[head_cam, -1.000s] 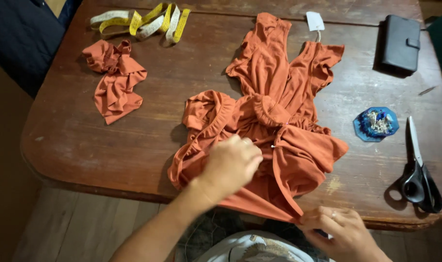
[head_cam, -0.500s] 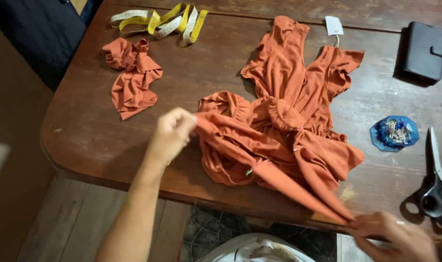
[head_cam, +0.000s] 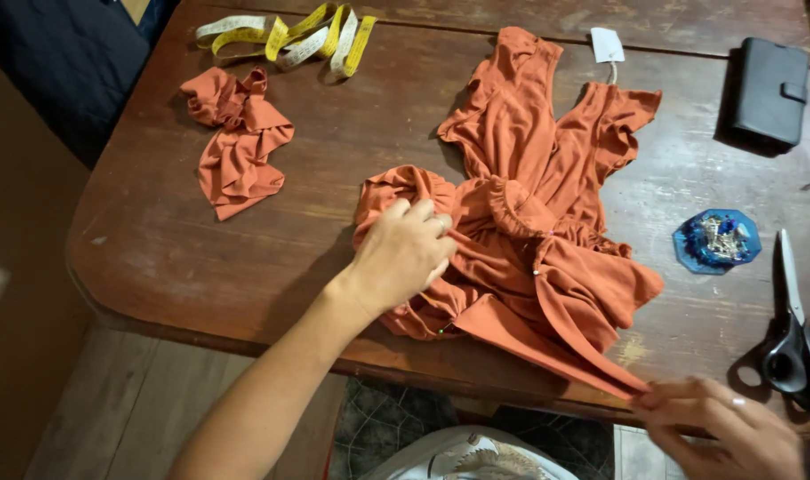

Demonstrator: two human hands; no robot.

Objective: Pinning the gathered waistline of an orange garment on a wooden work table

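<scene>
Home sewing table: tape measure (head_cam: 285, 36), scissors (head_cam: 792, 342), pins (head_cam: 716, 240).

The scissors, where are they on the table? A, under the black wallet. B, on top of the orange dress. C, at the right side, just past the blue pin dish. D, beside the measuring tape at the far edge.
C: the scissors lie at the table's right side, just right of the blue pin dish, apart from the dress.

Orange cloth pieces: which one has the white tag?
The large orange garment under the hands, its white tag at the top; the small crumpled orange scrap by the tape has none.
</scene>
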